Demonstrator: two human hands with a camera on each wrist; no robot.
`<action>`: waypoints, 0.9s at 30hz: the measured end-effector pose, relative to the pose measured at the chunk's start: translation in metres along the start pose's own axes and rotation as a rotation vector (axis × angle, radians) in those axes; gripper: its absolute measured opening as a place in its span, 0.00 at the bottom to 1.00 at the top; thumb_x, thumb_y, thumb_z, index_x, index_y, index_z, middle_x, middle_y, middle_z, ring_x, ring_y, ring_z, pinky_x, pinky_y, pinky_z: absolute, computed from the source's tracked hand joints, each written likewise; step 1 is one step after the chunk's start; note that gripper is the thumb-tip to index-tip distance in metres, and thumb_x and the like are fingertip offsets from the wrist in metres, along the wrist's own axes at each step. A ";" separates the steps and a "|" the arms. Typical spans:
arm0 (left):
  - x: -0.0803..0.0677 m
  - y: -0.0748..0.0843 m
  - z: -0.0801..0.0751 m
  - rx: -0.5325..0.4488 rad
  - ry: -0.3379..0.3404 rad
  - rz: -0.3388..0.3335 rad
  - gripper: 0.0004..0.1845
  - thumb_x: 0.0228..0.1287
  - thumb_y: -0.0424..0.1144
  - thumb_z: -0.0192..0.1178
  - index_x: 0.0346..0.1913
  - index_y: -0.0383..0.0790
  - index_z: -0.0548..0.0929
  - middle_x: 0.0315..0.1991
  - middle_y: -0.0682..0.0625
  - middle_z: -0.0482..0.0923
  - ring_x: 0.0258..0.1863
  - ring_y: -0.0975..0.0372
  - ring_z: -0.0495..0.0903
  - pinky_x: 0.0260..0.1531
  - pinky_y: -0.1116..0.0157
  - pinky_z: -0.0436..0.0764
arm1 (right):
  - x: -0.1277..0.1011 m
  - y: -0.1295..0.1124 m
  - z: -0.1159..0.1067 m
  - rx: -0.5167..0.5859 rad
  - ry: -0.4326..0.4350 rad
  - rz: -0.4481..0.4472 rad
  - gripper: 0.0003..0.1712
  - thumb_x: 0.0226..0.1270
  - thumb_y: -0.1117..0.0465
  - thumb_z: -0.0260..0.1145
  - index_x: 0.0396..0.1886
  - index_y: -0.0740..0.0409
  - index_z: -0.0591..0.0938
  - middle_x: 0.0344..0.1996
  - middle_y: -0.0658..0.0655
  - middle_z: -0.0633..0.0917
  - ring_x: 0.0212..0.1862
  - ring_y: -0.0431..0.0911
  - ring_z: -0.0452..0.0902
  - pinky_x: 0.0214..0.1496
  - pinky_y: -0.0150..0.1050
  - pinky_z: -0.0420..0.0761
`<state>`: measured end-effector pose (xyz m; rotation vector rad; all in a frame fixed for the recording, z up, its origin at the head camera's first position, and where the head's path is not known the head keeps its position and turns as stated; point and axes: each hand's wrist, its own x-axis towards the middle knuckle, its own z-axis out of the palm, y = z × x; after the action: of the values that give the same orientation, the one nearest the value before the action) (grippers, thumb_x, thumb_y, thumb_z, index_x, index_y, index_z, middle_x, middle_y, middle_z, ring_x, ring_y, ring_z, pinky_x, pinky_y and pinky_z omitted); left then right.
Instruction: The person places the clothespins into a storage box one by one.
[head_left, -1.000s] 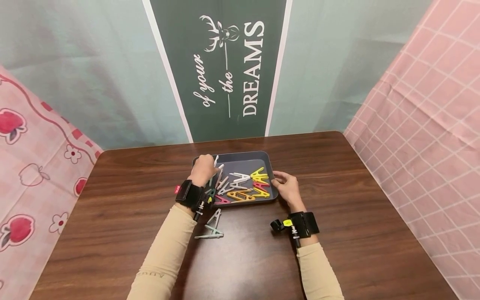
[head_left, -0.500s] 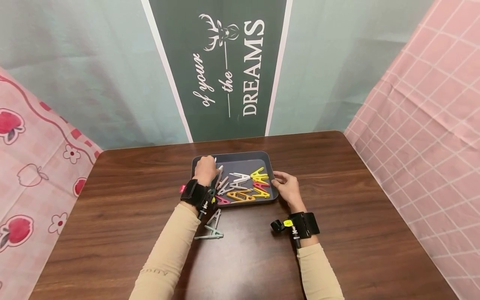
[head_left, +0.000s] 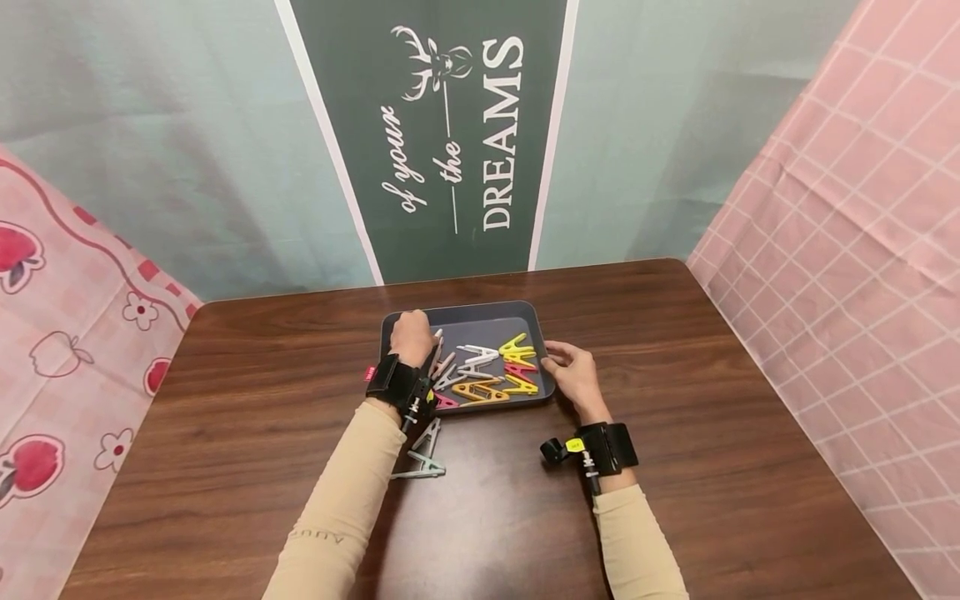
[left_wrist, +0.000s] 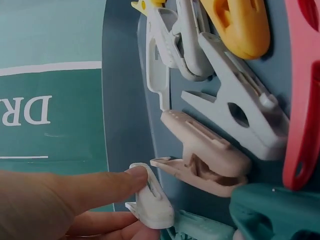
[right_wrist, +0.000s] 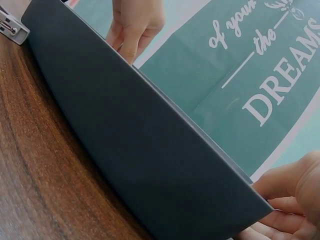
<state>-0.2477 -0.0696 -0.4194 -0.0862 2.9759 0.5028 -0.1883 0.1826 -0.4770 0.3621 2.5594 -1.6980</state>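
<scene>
A dark grey tray (head_left: 525, 312) on the brown table holds several plastic clothes pegs: yellow (head_left: 517, 346), orange (head_left: 480, 390), red (head_left: 444, 401) and white (head_left: 480, 357). My left hand (head_left: 411, 336) is low in the tray's far left corner and pinches a small white peg (left_wrist: 151, 200) between thumb and fingertip. Next to it lie a beige peg (left_wrist: 205, 155), a pale grey peg (left_wrist: 240, 112) and a teal peg (left_wrist: 270, 215). My right hand (head_left: 570, 373) holds the tray's right rim (right_wrist: 150, 150), its fingers (right_wrist: 295, 195) curled at the edge.
Two pale pegs (head_left: 423, 454) lie on the table just in front of the tray, beside my left forearm. A green banner and pink cloths hang behind and beside the table (head_left: 712, 400).
My left hand has sunk into the tray's far left corner with the white peg, which stood up above the hand a second ago. The right hand has stayed at the rim.
</scene>
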 end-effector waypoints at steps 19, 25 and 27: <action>0.004 -0.005 0.006 -0.019 -0.053 0.003 0.18 0.57 0.40 0.69 0.46 0.29 0.84 0.44 0.37 0.86 0.44 0.48 0.86 0.45 0.54 0.84 | 0.000 0.001 0.000 0.008 -0.005 -0.038 0.21 0.66 0.68 0.62 0.60 0.62 0.78 0.54 0.69 0.82 0.59 0.59 0.79 0.51 0.36 0.81; 0.003 -0.004 0.004 -0.023 -0.064 0.000 0.17 0.59 0.40 0.67 0.46 0.30 0.84 0.44 0.37 0.86 0.44 0.48 0.86 0.45 0.54 0.84 | 0.000 0.001 0.000 0.007 -0.003 -0.033 0.21 0.66 0.68 0.62 0.60 0.62 0.78 0.55 0.69 0.82 0.60 0.59 0.79 0.52 0.38 0.82; 0.002 -0.004 0.002 -0.020 -0.061 0.009 0.17 0.60 0.40 0.66 0.46 0.29 0.83 0.43 0.37 0.85 0.44 0.47 0.86 0.45 0.55 0.84 | 0.000 0.001 0.000 0.007 0.001 -0.029 0.21 0.66 0.68 0.62 0.60 0.62 0.78 0.55 0.69 0.82 0.60 0.59 0.79 0.54 0.42 0.82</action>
<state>-0.2495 -0.0723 -0.4231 -0.0577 2.9139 0.5264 -0.1886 0.1828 -0.4779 0.3285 2.5723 -1.7168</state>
